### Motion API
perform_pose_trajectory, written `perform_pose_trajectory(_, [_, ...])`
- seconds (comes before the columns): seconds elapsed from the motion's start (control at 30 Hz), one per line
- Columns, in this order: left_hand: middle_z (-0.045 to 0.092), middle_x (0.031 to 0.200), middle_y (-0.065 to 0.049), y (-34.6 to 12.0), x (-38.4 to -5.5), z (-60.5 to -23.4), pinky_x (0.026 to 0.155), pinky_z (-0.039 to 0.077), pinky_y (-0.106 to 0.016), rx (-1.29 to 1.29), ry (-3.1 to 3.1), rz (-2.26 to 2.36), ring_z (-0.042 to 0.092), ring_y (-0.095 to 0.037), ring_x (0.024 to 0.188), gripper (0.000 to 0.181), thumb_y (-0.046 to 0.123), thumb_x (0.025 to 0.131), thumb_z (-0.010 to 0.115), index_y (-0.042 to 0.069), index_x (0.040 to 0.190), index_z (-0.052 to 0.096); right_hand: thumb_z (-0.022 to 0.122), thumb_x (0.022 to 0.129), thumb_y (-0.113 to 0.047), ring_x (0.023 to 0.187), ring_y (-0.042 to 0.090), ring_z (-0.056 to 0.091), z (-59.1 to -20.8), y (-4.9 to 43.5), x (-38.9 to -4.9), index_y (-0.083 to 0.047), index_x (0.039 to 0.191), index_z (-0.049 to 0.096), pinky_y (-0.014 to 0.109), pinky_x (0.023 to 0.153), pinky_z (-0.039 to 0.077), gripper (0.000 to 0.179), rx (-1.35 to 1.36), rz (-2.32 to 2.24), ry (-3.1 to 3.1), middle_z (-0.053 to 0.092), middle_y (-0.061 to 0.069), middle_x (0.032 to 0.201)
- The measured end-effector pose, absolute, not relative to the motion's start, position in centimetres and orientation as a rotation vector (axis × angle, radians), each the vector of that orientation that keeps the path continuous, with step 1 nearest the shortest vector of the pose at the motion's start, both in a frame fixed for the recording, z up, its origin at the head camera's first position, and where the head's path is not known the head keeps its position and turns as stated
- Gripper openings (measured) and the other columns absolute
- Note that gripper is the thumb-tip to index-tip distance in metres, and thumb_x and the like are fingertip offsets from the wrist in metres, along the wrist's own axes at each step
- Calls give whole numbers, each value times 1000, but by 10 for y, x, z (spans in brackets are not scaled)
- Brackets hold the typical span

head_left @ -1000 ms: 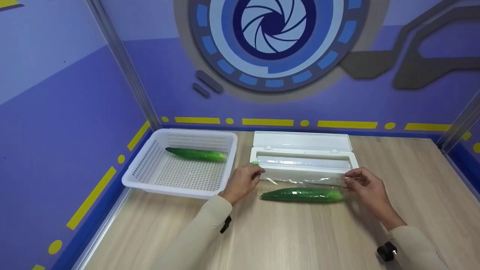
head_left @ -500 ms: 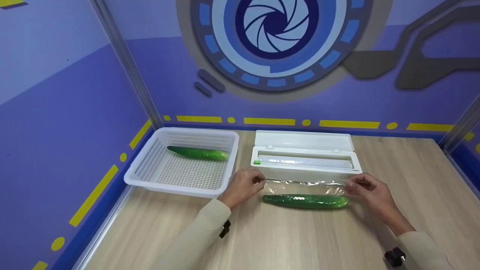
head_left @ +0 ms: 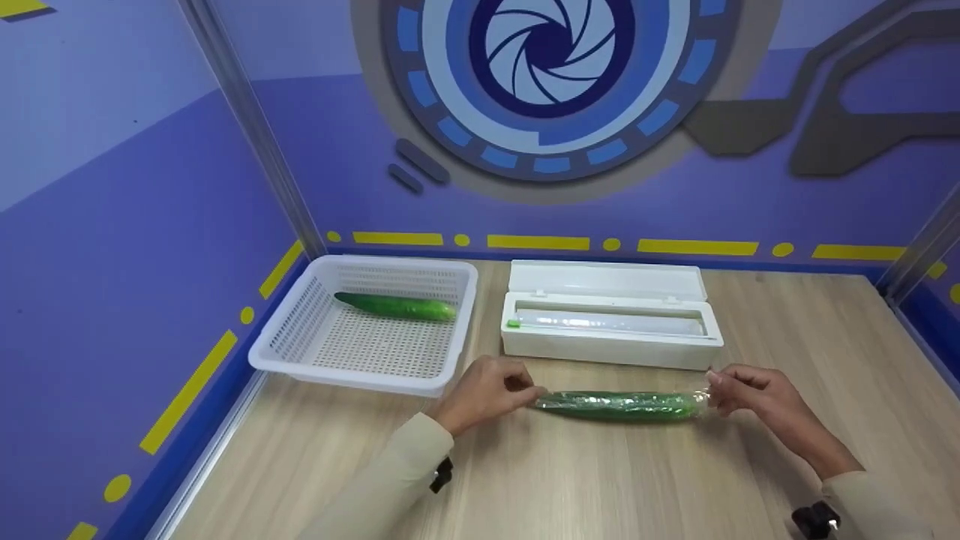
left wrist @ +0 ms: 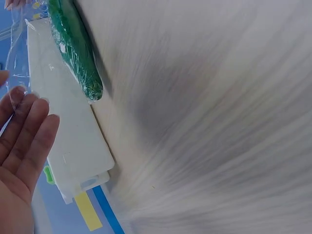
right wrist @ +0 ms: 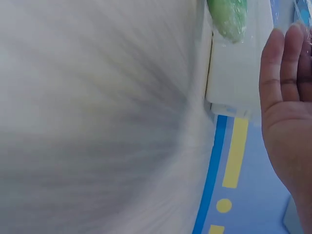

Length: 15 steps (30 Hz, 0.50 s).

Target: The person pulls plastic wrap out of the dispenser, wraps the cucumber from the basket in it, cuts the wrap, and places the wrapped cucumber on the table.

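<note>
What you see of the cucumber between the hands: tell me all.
The cucumber is long, green and paler toward the right hand. Clear, wrinkled film lies over it, pinched by that hand and the left hand. The cucumber lies on the pale table, in front of the white box; finger contact is unclear.

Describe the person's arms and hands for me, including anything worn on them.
The left hand and right hand are ungloved. The left sleeve and right sleeve are long, plain and cream-beige. By each cuff sits a small, blocky black wrist camera; no strap or cable can be made out.
</note>
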State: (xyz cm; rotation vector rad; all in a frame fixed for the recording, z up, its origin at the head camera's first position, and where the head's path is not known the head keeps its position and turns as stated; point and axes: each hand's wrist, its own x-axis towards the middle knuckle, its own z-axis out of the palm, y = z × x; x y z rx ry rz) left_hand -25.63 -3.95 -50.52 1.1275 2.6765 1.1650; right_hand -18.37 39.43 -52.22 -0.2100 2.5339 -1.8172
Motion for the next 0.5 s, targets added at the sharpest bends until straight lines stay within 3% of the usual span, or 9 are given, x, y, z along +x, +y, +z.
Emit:
perform_pose_trajectory(0.17, [68,69,16,-39,-252,-511,54,47,-19,969,2591,1160,65,-6,56,25,38,101,76,15,91,79,64,109,-27,73,20,66,-525,391,-184,7,121,71,34,62,59,36,-157,-1737,2553,72,14,90])
perform_pose_trajectory(0.33, [68,73,16,-37,-250,-523,59,44,-18,958,2664,1037,57,3,63,14,28,95,83,14,98,81,73,103,-26,70,15,64,-530,386,-184,4,122,72,34,59,57,35,-139,-1656,2567,72,12,86])
perform_pose_trajectory(0.5, [66,67,16,-36,-249,-531,56,45,-18,895,2662,1041,55,4,55,25,28,97,82,10,113,77,74,102,-20,73,15,66,-536,386,-186,7,131,66,32,62,58,40,-155,-1625,2542,72,13,87])
